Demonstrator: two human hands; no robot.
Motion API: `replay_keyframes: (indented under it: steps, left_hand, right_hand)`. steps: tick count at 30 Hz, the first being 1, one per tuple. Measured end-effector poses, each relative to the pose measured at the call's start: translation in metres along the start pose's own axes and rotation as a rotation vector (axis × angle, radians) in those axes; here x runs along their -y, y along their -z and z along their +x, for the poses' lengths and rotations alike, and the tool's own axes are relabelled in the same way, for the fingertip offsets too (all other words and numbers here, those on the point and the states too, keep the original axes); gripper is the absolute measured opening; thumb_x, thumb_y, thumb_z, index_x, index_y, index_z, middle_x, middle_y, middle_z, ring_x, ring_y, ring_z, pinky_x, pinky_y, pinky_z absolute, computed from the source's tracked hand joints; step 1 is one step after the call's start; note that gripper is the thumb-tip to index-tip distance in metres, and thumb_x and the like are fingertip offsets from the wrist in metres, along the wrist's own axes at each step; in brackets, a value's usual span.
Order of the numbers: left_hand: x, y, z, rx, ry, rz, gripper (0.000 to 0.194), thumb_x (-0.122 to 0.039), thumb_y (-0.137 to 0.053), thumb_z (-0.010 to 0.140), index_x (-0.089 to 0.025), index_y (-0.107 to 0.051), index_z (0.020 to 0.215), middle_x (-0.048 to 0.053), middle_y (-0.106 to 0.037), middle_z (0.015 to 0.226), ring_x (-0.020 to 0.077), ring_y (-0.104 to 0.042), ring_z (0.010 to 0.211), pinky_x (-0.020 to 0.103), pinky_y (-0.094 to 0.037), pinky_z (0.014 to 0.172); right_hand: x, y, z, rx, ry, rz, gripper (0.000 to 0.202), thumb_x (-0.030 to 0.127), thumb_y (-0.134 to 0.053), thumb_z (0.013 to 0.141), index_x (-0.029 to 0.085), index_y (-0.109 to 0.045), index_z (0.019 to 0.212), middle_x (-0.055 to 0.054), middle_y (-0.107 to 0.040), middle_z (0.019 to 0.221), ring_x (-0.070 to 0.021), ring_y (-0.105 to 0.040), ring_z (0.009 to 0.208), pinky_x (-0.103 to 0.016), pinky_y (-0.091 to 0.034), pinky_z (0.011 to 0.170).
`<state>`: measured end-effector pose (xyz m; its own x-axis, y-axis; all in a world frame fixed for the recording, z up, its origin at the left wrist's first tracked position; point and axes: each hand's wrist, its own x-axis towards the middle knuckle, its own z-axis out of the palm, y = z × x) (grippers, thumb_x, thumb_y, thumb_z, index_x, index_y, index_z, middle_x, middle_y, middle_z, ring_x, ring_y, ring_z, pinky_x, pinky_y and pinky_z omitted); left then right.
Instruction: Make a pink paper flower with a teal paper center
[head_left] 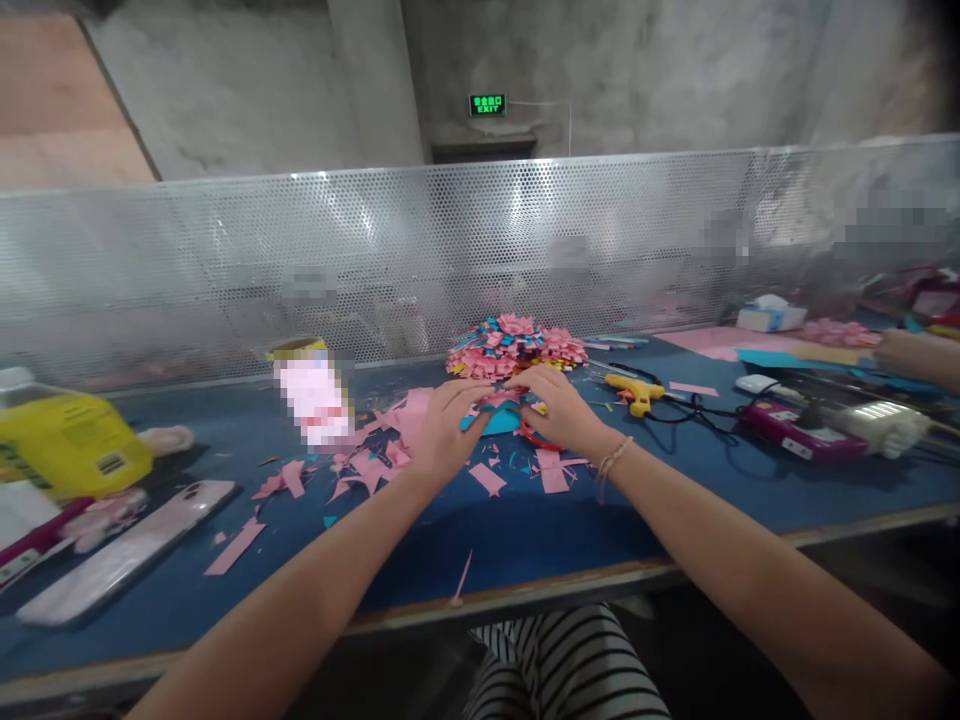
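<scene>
My left hand (448,425) and my right hand (559,405) face each other over the blue table, fingers bent around small pink and blue paper pieces. The blue paper (501,420) shows between them, with its upper edge partly hidden. Red scissor handles (536,436) lie under my right palm. Just behind the hands rests a heap of folded pink and blue paper pieces (517,345). Pink paper scraps (369,468) are scattered left of my left hand, and a pink strip (553,470) lies below my right hand.
A yellow glue gun (634,393) with a black cord and a purple device (802,430) lie to the right. At left are a phone (124,555), a yellow bottle (75,440) and a can (311,395). Another person's hand (919,358) reaches in at far right.
</scene>
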<state>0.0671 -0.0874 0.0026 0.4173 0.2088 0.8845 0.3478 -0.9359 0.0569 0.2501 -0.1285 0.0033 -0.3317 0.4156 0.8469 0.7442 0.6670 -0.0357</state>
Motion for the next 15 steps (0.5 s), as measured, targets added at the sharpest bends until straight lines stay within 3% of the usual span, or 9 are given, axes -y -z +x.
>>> replay_keyframes:
  steps: [8, 15]
  left_hand:
    - [-0.008, 0.004, 0.002, -0.089, -0.070, -0.008, 0.013, -0.016, -0.055, 0.072, -0.021, -0.056, 0.084, 0.004, -0.061, 0.093, 0.0165, -0.055, 0.089, 0.037, -0.044, 0.077]
    - [-0.017, 0.006, 0.005, -0.093, -0.067, -0.004, 0.012, -0.014, -0.055, 0.068, -0.021, -0.056, 0.078, 0.004, -0.061, 0.086, 0.0168, -0.055, 0.083, 0.036, -0.044, 0.074]
  right_hand:
    - [0.005, 0.003, 0.000, -0.050, 0.036, -0.009, 0.025, 0.012, -0.049, 0.071, 0.022, -0.053, 0.093, -0.005, -0.057, 0.091, -0.0190, -0.051, 0.089, -0.037, -0.041, 0.079]
    - [0.009, 0.003, 0.001, -0.069, 0.031, 0.004, 0.020, 0.015, -0.049, 0.074, 0.023, -0.055, 0.091, -0.005, -0.057, 0.088, -0.0181, -0.052, 0.086, -0.035, -0.041, 0.078]
